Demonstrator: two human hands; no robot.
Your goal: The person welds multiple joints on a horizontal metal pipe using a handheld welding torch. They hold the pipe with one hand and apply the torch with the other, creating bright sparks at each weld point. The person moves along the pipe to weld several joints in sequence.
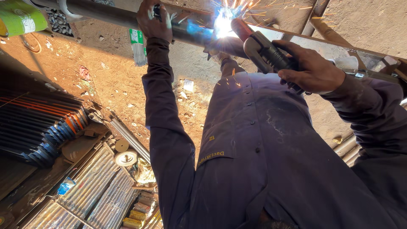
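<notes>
In the head view, a green packet of welding rods (137,46) lies on the dirt floor (114,80) with grey rod ends sticking out of its lower end; at the top left corner part of a green can (19,18) shows, contents hidden. Lower left, corrugated metal sheets (91,186) and a stack of blue and orange strips (51,127) lie beside two round discs (125,157). The right hand (311,68) is wrapped tight around a dark electrode holder (265,53) with a reddish, worn nose that points up and left to a bright white arc (223,23) throwing sparks. The arc sits on a dark steel pipe (106,15) running across the top of the frame, next to a rusty angle frame (322,38). The left hand (153,21) is clenched over the pipe, left of the arc, gripping a small dark object I cannot identify. Dark sleeves and a buttoned work shirt (263,161) fill the middle.
</notes>
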